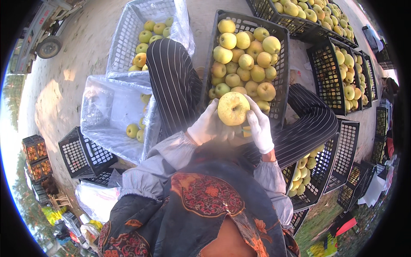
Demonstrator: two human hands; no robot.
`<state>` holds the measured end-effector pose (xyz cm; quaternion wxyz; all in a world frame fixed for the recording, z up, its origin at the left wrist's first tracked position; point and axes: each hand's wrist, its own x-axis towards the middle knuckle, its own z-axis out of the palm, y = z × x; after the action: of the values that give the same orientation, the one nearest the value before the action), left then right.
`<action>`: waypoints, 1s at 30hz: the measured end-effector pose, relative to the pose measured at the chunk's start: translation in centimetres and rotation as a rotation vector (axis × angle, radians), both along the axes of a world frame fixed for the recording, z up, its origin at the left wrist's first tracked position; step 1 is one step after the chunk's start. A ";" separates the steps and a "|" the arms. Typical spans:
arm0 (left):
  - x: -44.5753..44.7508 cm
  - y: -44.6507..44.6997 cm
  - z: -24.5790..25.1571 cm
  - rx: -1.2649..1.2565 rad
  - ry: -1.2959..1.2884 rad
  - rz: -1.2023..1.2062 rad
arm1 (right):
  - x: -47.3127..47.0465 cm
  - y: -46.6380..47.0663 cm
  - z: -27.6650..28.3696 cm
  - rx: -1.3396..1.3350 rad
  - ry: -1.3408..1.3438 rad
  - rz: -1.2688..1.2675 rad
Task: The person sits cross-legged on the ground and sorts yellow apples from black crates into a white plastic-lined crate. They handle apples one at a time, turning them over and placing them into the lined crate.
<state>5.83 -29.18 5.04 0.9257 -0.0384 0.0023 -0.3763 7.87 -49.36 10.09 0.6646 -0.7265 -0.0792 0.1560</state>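
Note:
A yellow-green apple [233, 109] with a speckled skin is held up between my two white-gloved hands. My left hand [205, 125] grips its left side, with the fingertips at its edge. On the right side, my right hand [259, 127] touches it with thumb and fingers. Just beyond the apple, a black plastic crate [285, 64] filled with similar apples stands between my knees. To the left are two crates lined with clear plastic film, the upper crate [120, 41] and the lower crate [96, 109], each with several apples inside.
Full apple crates [324, 77] stand at the right and upper right. Beside my right leg is another black crate [316, 192] with apples. An empty black crate [75, 157] lies at lower left, near a plastic sheet [96, 199]. A vehicle wheel [49, 47] shows at upper left.

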 end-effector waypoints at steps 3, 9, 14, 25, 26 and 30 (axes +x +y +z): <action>-0.3 0.2 0.5 0.088 -0.027 0.037 | -0.2 0.5 0.6 -0.044 -0.007 -0.002; -1.6 1.0 2.5 0.514 0.067 0.094 | 0.1 1.2 3.2 -0.148 0.028 0.109; -3.9 5.8 3.2 0.303 -0.366 0.243 | 0.4 4.1 4.8 0.062 -0.282 0.300; -10.4 34.5 -7.5 2.094 0.370 0.713 | 1.2 1.1 0.4 -0.303 -0.003 0.076; -10.7 35.9 -10.1 2.317 0.417 0.536 | 1.2 0.6 0.1 -0.318 0.028 0.075; -11.7 38.2 -17.5 2.627 0.360 0.166 | 1.1 -0.7 -0.7 -0.398 0.062 0.046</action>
<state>-5.90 9.03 -12.47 0.2815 0.8298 0.4811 -0.0269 9.02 -50.06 9.38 0.5064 -0.8363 -0.0428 0.2059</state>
